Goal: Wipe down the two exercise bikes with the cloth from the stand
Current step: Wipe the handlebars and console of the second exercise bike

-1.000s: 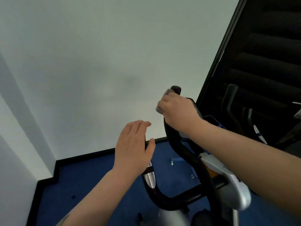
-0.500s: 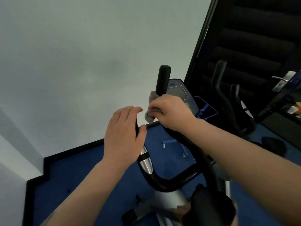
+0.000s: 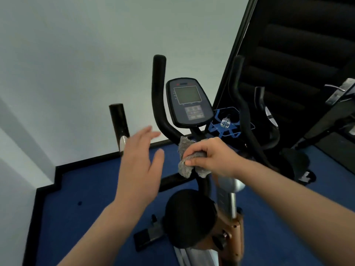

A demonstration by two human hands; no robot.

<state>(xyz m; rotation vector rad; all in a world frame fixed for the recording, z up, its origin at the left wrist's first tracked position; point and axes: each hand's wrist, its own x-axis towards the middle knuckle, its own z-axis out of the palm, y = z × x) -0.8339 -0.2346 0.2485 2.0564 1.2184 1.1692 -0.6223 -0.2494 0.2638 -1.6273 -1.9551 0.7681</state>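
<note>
An exercise bike stands in front of me, with a black curved handlebar [image 3: 159,96], a dark console with a grey screen [image 3: 189,101] and a black saddle [image 3: 189,217]. My right hand [image 3: 213,156] grips a grey fluffy cloth [image 3: 185,150] bunched around the lower bend of the handlebar, just below the console. My left hand [image 3: 140,164] hovers open, fingers spread, left of the cloth and in front of the left handle end [image 3: 119,123], touching nothing. A second bike's black handlebars [image 3: 244,112] show at the right.
A white wall runs behind the bike, with a black skirting along a blue carpet [image 3: 92,189]. A tall black panel [image 3: 288,54] stands at the right. A blue-patterned clear tray with a small bottle [image 3: 226,122] sits beside the console.
My right hand has slid the cloth down the handlebar from its top end to the lower bend. My left hand let go of the left handle and opened. The view tilted down.
</note>
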